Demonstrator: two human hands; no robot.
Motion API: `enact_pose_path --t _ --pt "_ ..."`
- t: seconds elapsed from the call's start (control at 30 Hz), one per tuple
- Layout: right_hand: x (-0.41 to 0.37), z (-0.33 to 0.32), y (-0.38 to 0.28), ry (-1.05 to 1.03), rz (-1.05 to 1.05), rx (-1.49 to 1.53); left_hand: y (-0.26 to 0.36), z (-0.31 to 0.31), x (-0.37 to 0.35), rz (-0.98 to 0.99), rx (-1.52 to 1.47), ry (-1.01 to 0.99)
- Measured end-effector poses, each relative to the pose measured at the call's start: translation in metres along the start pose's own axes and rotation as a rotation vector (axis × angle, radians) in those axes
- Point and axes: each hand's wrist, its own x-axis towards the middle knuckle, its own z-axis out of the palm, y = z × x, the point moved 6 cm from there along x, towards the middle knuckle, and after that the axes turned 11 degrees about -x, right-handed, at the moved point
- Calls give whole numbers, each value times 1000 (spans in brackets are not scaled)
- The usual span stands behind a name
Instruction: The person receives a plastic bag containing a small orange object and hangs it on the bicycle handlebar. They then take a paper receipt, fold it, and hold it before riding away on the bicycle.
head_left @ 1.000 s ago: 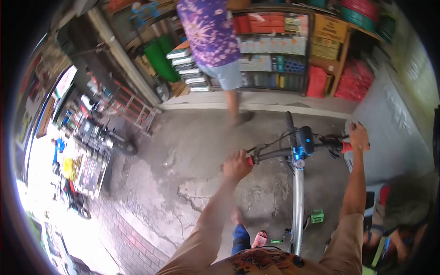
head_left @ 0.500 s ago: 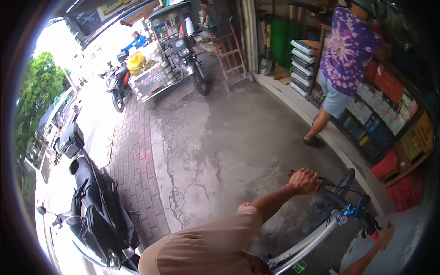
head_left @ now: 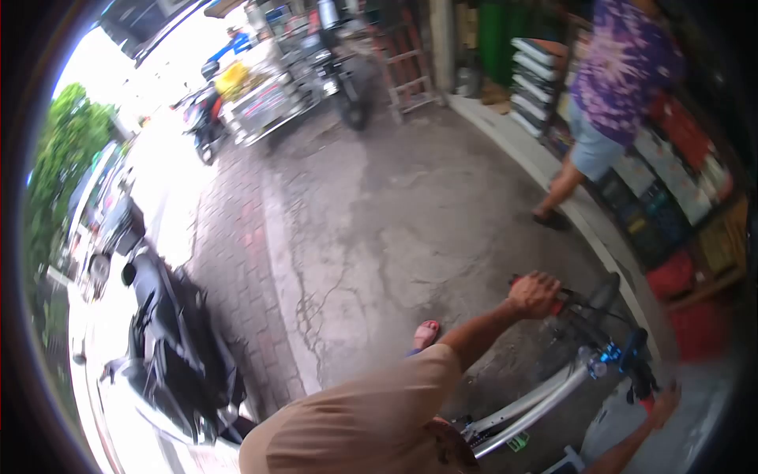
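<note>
A bicycle with a silver frame (head_left: 545,407) stands beneath me, its front leaning toward the right of the view. My left hand (head_left: 534,295) is closed round the left handlebar grip (head_left: 558,305), whose red end shows beside the fingers. My right hand (head_left: 667,404) wraps the other grip, near its red part (head_left: 648,404); some of its fingers are blurred. Between the hands sits a blue stem clamp (head_left: 606,359). Low down is a green pedal (head_left: 518,441). My foot (head_left: 426,332) in a sandal is on the pavement left of the bicycle.
A black scooter (head_left: 178,324) is parked at left on the brick strip. Ahead stand a motorcycle (head_left: 339,87) with a loaded sidecar (head_left: 264,107) and a red hand truck (head_left: 407,71). At right, a person in a purple shirt (head_left: 620,71) faces shop shelves (head_left: 655,182) beside stacked bags (head_left: 530,87).
The view has tipped downward and shifted slightly, so the street scene sits higher. My sandalled foot now shows more fully on the ground. Both hands stay on the handlebar.
</note>
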Motion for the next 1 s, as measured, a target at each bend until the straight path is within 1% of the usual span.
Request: enact_pose_path --t 0.03,0.07,0.1,0.13,0.17,0.2,0.23,0.3,0.33,0.43,0.47,0.57,0.67,0.77,0.87,0.97,1.0 --pt "-10 -13 -9 -6 27 76 -1 5 1 -7 -92 -42" --pt "-22 -31 -24 158 13 14 2 6 5 -10 -59 -81" --pt "-30 -50 -41 103 71 0 4 9 10 -13 -27 -119" --pt "-31 -57 -44 157 94 36 17 -4 21 -74 19 -141" --pt "-26 -47 -34 219 123 17 21 -7 29 -38 41 -132" --pt "-28 -55 -39 256 197 -17 25 -7 36 -23 44 -167" --pt "-36 -73 -53 272 217 -12 26 -9 41 -30 64 -195" --pt "-35 -77 -60 191 189 -5 37 -19 40 2 7 -264" --pt "-39 -82 -67 169 207 3 41 -24 39 11 -10 -287" --pt "-47 -99 -66 140 264 25 41 -14 35 -98 -62 -340" --pt "-45 -96 -62 136 265 20 41 -13 34 -122 -30 -349" --pt "-48 -96 -56 118 271 53 34 2 32 -84 87 -334" --pt "-52 -93 -50 118 268 72 31 11 30 -251 109 -455" --pt "-50 -98 -53 113 255 74 35 5 30 -122 40 -352" --pt "-45 -103 -56 118 277 77 50 -10 34 -184 51 -347" --pt "-40 -97 -61 115 280 72 39 -4 34 -48 20 -319" --pt "-39 -98 -62 105 282 71 37 -3 35 -40 7 -305"
